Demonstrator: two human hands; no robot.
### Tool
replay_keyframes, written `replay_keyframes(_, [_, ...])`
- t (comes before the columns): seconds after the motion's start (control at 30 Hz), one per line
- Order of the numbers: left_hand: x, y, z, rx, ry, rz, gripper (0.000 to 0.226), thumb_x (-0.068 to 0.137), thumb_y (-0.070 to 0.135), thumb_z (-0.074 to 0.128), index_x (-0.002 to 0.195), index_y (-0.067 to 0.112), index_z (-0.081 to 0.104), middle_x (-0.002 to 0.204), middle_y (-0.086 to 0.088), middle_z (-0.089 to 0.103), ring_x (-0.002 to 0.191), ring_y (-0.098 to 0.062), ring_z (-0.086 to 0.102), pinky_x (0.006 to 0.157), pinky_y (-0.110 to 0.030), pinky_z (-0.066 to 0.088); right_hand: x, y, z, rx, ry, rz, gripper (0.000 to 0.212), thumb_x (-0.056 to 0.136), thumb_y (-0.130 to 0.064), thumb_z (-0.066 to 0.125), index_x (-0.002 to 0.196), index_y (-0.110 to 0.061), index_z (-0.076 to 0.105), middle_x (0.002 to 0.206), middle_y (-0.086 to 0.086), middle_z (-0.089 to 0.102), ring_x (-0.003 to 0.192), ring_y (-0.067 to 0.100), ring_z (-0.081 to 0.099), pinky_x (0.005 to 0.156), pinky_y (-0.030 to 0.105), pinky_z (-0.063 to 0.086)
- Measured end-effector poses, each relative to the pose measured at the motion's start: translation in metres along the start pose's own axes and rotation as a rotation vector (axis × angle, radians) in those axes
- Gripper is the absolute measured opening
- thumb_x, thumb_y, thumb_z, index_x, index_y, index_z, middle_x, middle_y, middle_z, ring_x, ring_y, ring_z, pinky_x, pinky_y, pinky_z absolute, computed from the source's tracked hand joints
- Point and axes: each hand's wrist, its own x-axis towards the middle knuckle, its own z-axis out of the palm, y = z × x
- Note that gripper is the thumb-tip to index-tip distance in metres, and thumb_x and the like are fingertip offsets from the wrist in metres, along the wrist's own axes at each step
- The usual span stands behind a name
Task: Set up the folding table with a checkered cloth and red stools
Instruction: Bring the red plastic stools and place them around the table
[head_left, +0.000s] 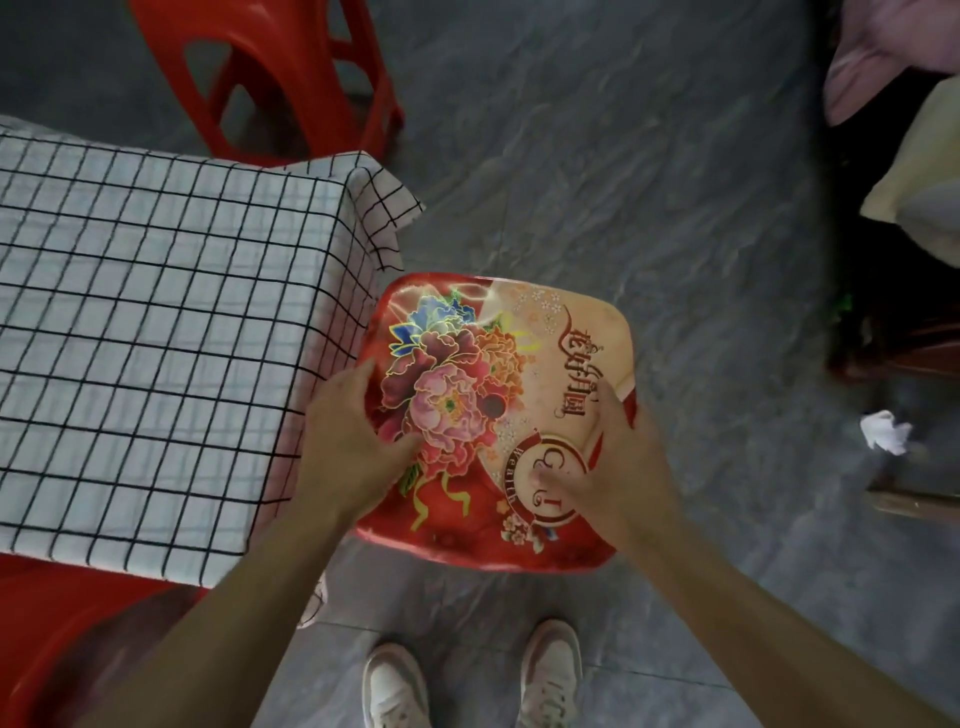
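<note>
A red stool (498, 364) with a flower-printed seat stands on the floor just right of the table's corner. My left hand (353, 447) grips the seat's left edge, thumb on the flower print. My right hand (608, 462) grips the right side of the seat, fingers spread over the printing. The folding table is covered by a white cloth with a black grid (156, 338), which hangs over its right edge. A second red stool (270, 78) stands beyond the table at the top. A third red stool (62, 639) shows at the lower left, partly under the cloth.
Grey stone-pattern floor (649, 182) lies right of the table. A crumpled white paper (883, 431) lies on the floor at right. Dark furniture with pink and cream fabric (904, 156) fills the upper right. My white shoes (467, 680) are at the bottom.
</note>
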Motion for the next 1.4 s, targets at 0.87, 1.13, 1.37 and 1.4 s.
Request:
replay_keyframes(0.87, [-0.006,0.015,0.036,-0.025,0.005,-0.203,0.09,0.06,0.036,0.09,0.136,0.015,0.046,0.125,-0.004,0.059,0.105,-0.018,0.056,0.091,-0.038,0.047,0.008,0.038,-0.008,0.085,0.057,0.071,0.115,0.062,-0.044,0.089,0.151,-0.042,0.017,0.15,0.005,0.026,0.139,0.027,0.032,0.11,0.05,0.04])
replay_keyframes(1.13, [-0.02,0.044,0.067,-0.013,-0.021,-0.175,0.095,0.063,0.038,0.088,0.141,0.012,0.041,0.128,-0.003,0.055,0.112,-0.018,0.053,0.096,-0.037,0.044,0.002,0.076,-0.034,0.067,0.071,0.098,0.112,0.063,-0.046,0.088,0.151,-0.039,0.019,0.147,0.006,0.03,0.137,0.028,0.035,0.109,0.052,0.041])
replay_keyframes(1.37, [-0.021,0.077,0.089,-0.046,-0.062,-0.118,0.093,0.063,0.028,0.089,0.142,0.013,0.041,0.131,-0.005,0.055,0.106,-0.01,0.047,0.095,-0.032,0.042,0.004,0.111,-0.056,0.073,0.109,0.11,0.112,0.062,-0.047,0.089,0.151,-0.039,0.021,0.143,0.005,0.036,0.132,0.026,0.041,0.107,0.048,0.043])
replay_keyframes(1.4, [-0.021,0.081,0.092,-0.051,-0.064,-0.109,0.092,0.063,0.027,0.09,0.141,0.013,0.042,0.13,-0.004,0.055,0.103,-0.008,0.046,0.093,-0.029,0.04,0.004,0.115,-0.06,0.076,0.11,0.114,0.112,0.062,-0.046,0.089,0.151,-0.038,0.021,0.143,0.005,0.036,0.132,0.026,0.041,0.107,0.047,0.043])
